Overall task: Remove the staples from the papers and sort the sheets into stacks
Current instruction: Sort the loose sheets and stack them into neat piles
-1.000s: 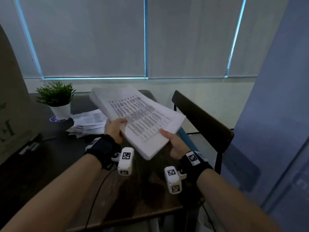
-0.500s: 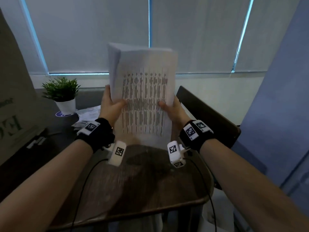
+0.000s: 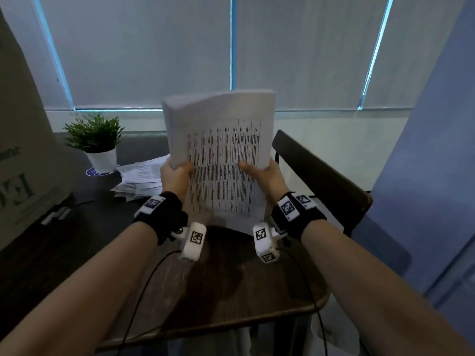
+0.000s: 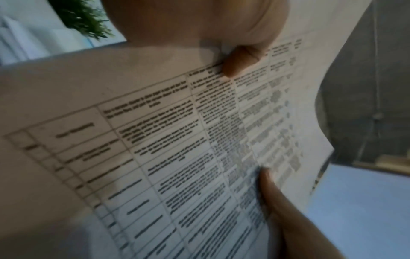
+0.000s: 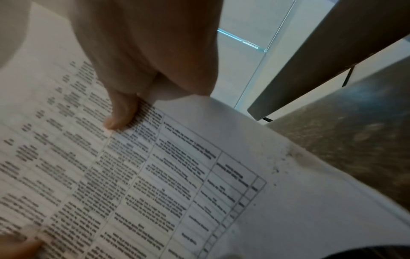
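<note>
A thick stack of white papers (image 3: 221,155) printed with a table stands upright, its lower edge on the brown wooden chair seat (image 3: 231,299). My left hand (image 3: 177,176) grips its left edge with the thumb on the printed face. My right hand (image 3: 264,173) grips the right edge the same way. The left wrist view shows the printed sheet (image 4: 177,157) with my left thumb (image 4: 239,63) pressed on it. The right wrist view shows the same sheet (image 5: 155,175) under my right thumb (image 5: 121,112). No staple is visible.
A loose pile of papers (image 3: 138,178) lies on the dark table (image 3: 77,227) at left, beside a small potted plant (image 3: 97,140). A cardboard box (image 3: 20,150) stands at far left. The chair's dark backrest (image 3: 318,170) rises to the right. Window blinds hang behind.
The stack went from lying tilted in my hands to standing upright on its lower edge. Both hands shifted to its two sides, and it has since dropped slightly lower.
</note>
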